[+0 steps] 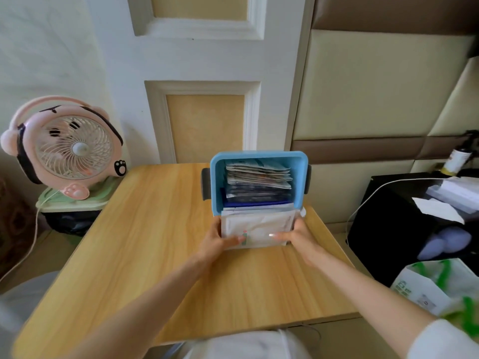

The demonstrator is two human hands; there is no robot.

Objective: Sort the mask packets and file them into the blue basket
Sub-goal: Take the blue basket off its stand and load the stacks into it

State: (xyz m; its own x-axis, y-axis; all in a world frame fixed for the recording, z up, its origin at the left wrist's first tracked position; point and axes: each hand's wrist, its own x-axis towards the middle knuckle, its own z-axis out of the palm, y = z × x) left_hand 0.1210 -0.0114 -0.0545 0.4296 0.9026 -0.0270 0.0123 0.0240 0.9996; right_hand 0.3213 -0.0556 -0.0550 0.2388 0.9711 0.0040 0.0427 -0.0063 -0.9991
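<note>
A blue basket [216,177] with dark side handles stands at the far edge of the wooden table [145,242]. Several mask packets [259,180], pale ones behind and dark ones in front, stand filed upright inside it. Just in front of the basket's near rim, a stack of white mask packets [259,225] is held upright on the table between both hands. My left hand [220,242] grips its left edge and my right hand [298,237] grips its right edge, thumbs on the front face.
A pink desk fan [64,149] sits on a green-lidded bin [72,203] left of the table. On the right are a black bag [404,221] with papers, a bottle [457,159], a white cable [363,200] and a green-and-white bag [430,286]. A panelled wall stands behind.
</note>
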